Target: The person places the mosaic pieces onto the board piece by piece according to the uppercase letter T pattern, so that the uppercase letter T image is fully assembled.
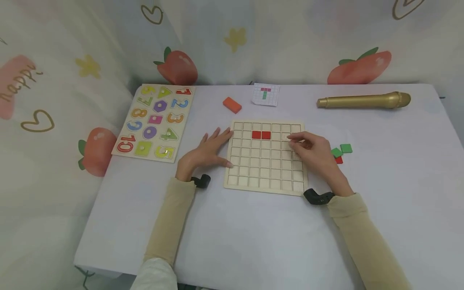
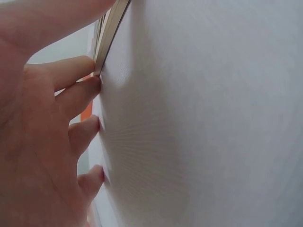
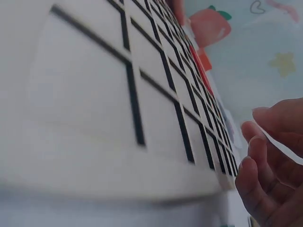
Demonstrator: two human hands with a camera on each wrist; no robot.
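Note:
A square wooden grid board (image 1: 264, 191) lies on the table, with two red tiles (image 1: 261, 135) side by side in its upper part. My left hand (image 1: 206, 153) is spread at the board's left side, thumb and index fingertips right at the edge. In the left wrist view, fingertips (image 2: 90, 90) rest on the tabletop close to the board's edge. Over the board's right side hovers my right hand (image 1: 311, 151), fingers loosely bent, with no tile showing between thumb and fingers. Two green tiles (image 1: 346, 148) and a red tile (image 1: 338, 160) lie beyond its wrist, partly overlapping.
A card (image 1: 266, 94) with a pink-and-green T pattern lies behind the board, near an orange block (image 1: 232, 105). A number and shape puzzle board (image 1: 154, 123) is at left, and a gold microphone (image 1: 362, 100) at back right. A printed curtain (image 1: 282, 44) hangs behind the table.

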